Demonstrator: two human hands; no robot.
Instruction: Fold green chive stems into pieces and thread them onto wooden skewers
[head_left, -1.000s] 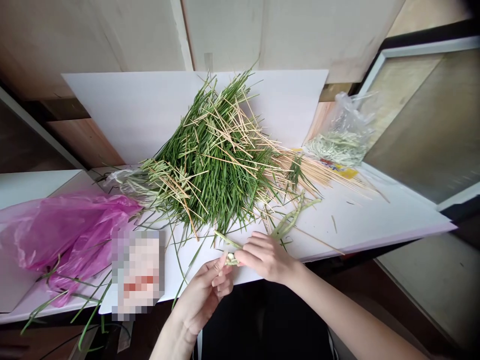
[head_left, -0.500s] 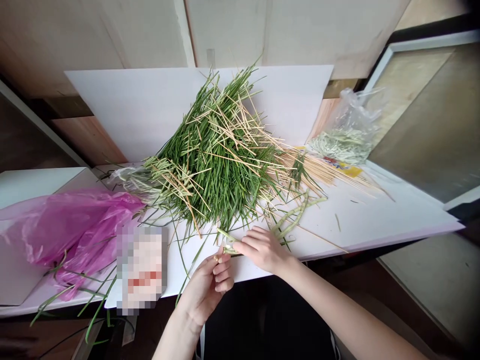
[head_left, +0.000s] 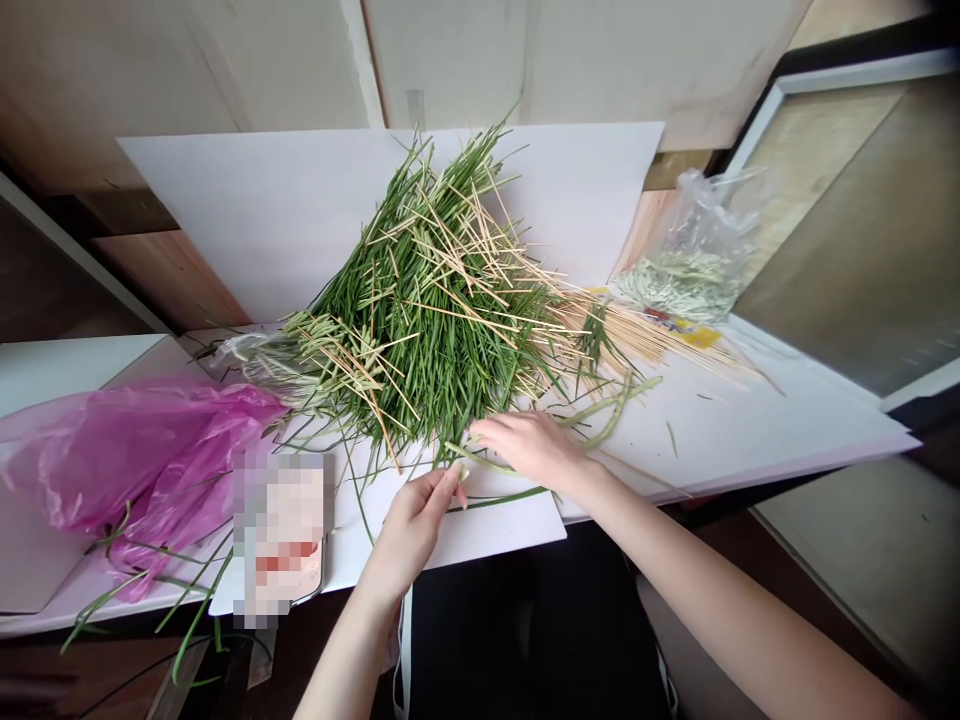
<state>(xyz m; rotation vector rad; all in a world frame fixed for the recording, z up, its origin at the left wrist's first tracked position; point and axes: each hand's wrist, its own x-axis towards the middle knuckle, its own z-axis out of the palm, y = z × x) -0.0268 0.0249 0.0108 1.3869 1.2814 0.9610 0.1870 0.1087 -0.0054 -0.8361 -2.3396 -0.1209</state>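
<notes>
My left hand [head_left: 418, 512] is closed in a pinch at the table's front edge, a pale green stalk end [head_left: 464, 473] at its fingertips. Just above and to the right, my right hand [head_left: 531, 442] is bent over the lower edge of a big heap of green chives [head_left: 442, 370]. Its fingers are drawn together; what they grip is hidden. A pale green stalk [head_left: 480, 458] runs out below this hand toward the left fingertips. Thin wooden skewers [head_left: 472, 320] stick through and lie over the heap. Pale green bean-like strips [head_left: 619, 410] lie right of my right hand.
A pink plastic bag [head_left: 157, 450] lies on the left, near a blurred-out phone [head_left: 289, 540]. More skewers [head_left: 637, 330] fan out on the right, by a clear bag of pale green pieces [head_left: 686, 270]. A white board [head_left: 247, 210] stands behind the heap.
My right hand has moved up and slightly right to the edge of the chives. My left hand has turned over and shifted up a little. A white surface now shows below the hands.
</notes>
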